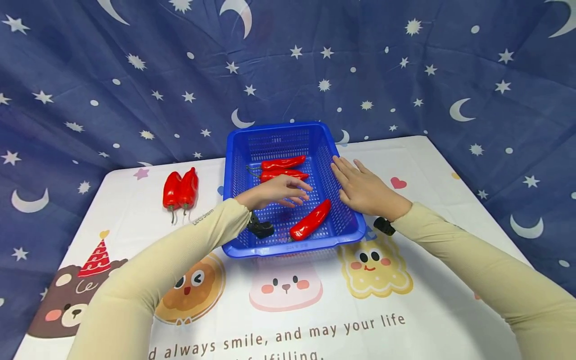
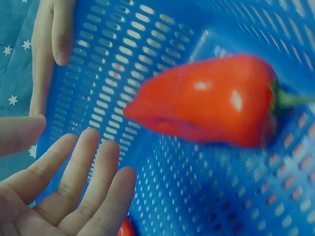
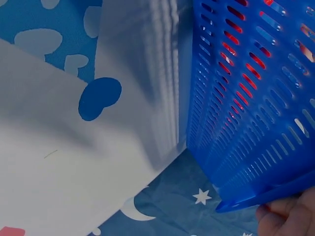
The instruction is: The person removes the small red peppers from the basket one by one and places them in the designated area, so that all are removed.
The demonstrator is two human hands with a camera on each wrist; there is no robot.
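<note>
My left hand (image 1: 280,192) hovers inside the blue perforated basket (image 1: 294,247), its fingers loosely extended and holding nothing. Near it, a glossy red pepper (image 1: 310,221) lies at the basket's front right; in the left wrist view this pepper (image 2: 206,101) shows a green stem. Two more red peppers lie behind the hand, a rear one (image 1: 283,163) and a nearer one (image 1: 283,175) partly covered by it. My right hand (image 1: 363,189) rests on the basket's right rim with fingers mostly straight. Its fingers (image 3: 288,219) touch the rim in the right wrist view.
Two red peppers (image 1: 180,190) lie side by side on the table, left of the basket. A white cloth with cartoon prints (image 1: 285,292) covers the table. Behind hangs a dark blue curtain (image 1: 288,60) with stars and moons, close to the basket's back.
</note>
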